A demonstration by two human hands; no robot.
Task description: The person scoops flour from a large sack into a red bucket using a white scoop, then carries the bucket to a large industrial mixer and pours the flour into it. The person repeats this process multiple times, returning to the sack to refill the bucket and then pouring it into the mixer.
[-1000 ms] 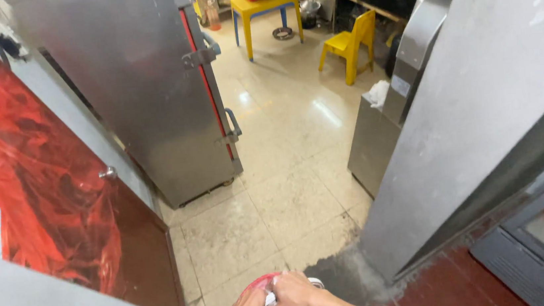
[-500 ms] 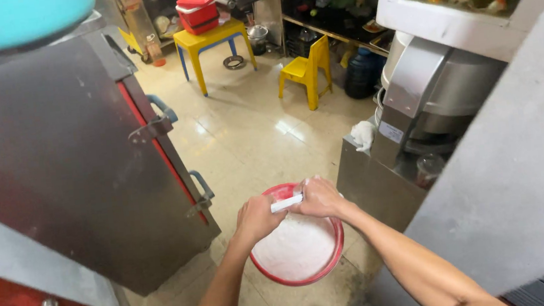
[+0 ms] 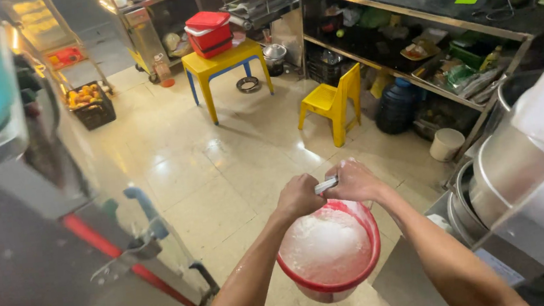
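A red bucket point(image 3: 361, 269) full of white crushed ice or powder hangs in front of me by its metal handle point(image 3: 326, 185). My left hand point(image 3: 299, 197) and my right hand point(image 3: 353, 180) both grip that handle side by side above the bucket's far rim. Both forearms reach in from the bottom of the view. The bucket hangs above the tiled floor point(image 3: 208, 179).
A large steel cabinet point(image 3: 43, 261) with red trim and latches stands close on my left. Steel pots point(image 3: 507, 177) sit at the right. Ahead stand a yellow chair point(image 3: 333, 100), a yellow table point(image 3: 223, 64) with a red box point(image 3: 209, 32), and steel shelving point(image 3: 419, 19).
My view has swung up and right, from the cabinet and floor to the open kitchen. The bucket has come up from near the floor and both hands keep hold of its handle.
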